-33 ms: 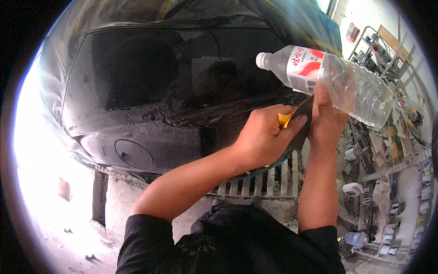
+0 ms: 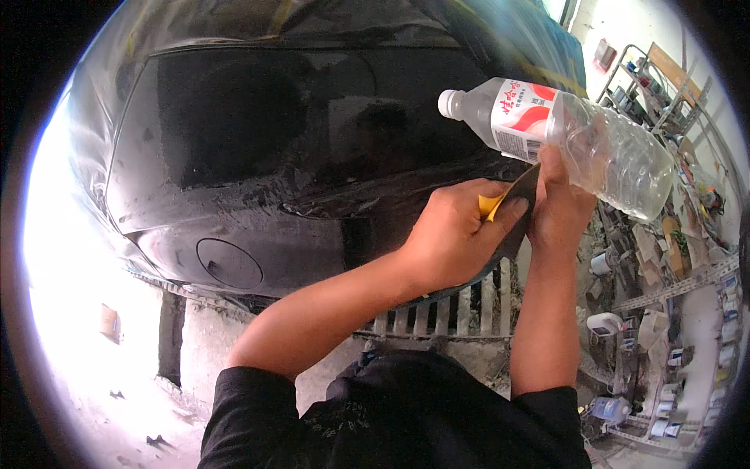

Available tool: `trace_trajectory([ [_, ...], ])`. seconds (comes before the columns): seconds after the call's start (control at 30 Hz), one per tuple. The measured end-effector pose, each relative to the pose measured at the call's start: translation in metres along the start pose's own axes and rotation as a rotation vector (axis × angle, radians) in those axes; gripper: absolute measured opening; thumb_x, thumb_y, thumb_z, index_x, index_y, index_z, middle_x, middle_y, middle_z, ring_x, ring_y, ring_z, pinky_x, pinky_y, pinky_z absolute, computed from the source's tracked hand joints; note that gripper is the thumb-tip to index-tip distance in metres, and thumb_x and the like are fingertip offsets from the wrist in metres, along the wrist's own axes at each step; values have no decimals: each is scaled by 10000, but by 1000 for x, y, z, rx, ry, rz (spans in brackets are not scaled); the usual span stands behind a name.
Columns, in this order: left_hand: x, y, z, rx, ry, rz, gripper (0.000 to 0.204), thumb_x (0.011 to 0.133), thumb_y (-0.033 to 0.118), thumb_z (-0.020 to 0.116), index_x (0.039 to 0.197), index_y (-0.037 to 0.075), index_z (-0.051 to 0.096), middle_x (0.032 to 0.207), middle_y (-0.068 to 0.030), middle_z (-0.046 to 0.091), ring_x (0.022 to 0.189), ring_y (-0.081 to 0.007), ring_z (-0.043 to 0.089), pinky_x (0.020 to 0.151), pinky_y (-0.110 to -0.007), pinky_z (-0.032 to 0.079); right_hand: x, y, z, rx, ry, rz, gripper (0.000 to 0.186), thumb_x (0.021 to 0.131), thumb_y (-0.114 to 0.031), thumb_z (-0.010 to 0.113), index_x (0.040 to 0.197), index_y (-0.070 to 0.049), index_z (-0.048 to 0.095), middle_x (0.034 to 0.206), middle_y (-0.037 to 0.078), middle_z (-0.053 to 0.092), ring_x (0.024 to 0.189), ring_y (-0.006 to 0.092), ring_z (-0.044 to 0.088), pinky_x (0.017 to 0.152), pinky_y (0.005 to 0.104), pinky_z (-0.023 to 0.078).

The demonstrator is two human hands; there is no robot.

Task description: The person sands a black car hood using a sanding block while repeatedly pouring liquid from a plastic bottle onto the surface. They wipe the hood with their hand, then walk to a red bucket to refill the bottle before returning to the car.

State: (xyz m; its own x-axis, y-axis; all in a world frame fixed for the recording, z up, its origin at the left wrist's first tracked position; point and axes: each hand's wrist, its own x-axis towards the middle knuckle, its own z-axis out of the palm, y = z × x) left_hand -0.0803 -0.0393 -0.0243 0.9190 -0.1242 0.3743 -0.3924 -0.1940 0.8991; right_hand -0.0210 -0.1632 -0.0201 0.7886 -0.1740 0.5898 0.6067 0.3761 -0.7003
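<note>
My left hand (image 2: pixel 451 234) is closed round a bent dark sheet that looks like sandpaper (image 2: pixel 519 223). A folded yellow piece (image 2: pixel 490 205) shows between its thumb and fingers; whether it is part of the sheet I cannot tell. Close beside it, my right hand (image 2: pixel 561 203) grips a clear plastic bottle (image 2: pixel 617 160) with a white cap and a red-and-white label. The bottle lies nearly level, cap to the left and slightly raised. The sheet's right edge meets my right hand, whose fingers are mostly hidden. Beyond both hands stands a black car body panel (image 2: pixel 258 117), dusty and streaked, with a round fuel flap (image 2: pixel 229 263).
Plastic sheeting (image 2: pixel 101 102) covers the car's upper parts. Below the panel runs a slatted floor grate (image 2: pixel 422 319). On the right, a metal rack (image 2: pixel 672 293) and shelves carry cans, a white jug (image 2: pixel 604 324) and clutter. A clear container (image 2: pixel 611 409) lies at the lower right.
</note>
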Motion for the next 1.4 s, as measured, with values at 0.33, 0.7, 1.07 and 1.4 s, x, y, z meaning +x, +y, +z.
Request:
trace_trajectory([
  [0.33, 4, -9, 4, 284, 116, 359, 227, 875, 68, 676, 1094, 7, 681, 867, -161, 621, 734, -318, 634, 657, -380, 524, -6, -2, -10, -168, 44, 121, 934, 837, -216, 789, 1508, 9, 178, 1229, 149, 589, 1009, 233, 630, 858, 333, 526],
  [0.7, 1, 8, 12, 358, 109, 290, 187, 871, 108, 705, 1038, 26, 690, 902, -164, 645, 770, -318, 664, 669, -386, 534, 3, -5, -5, -79, 139, 2, 878, 786, -123, 822, 1463, 19, 280, 1200, 142, 589, 996, 212, 621, 862, 307, 524],
  [1.07, -18, -35, -90, 1280, -143, 526, 878, 752, 511, 720, 1434, 34, 439, 1551, -185, 335, 1466, -389, 242, 1176, -582, 148, 28, -31, -22, -231, 21, -206, 869, 806, -338, 824, 1444, 28, 361, 1228, 125, 597, 1122, 215, 580, 1001, 341, 459],
  [1.4, 73, -24, -49, 1619, -133, 454, 863, 905, 654, 465, 1499, 41, 339, 1574, -120, 309, 1493, -268, 185, 1207, -523, 53, 30, -41, -22, -95, 132, -185, 850, 806, -227, 832, 1437, 57, 338, 1158, 116, 633, 1012, 165, 607, 898, 281, 490],
])
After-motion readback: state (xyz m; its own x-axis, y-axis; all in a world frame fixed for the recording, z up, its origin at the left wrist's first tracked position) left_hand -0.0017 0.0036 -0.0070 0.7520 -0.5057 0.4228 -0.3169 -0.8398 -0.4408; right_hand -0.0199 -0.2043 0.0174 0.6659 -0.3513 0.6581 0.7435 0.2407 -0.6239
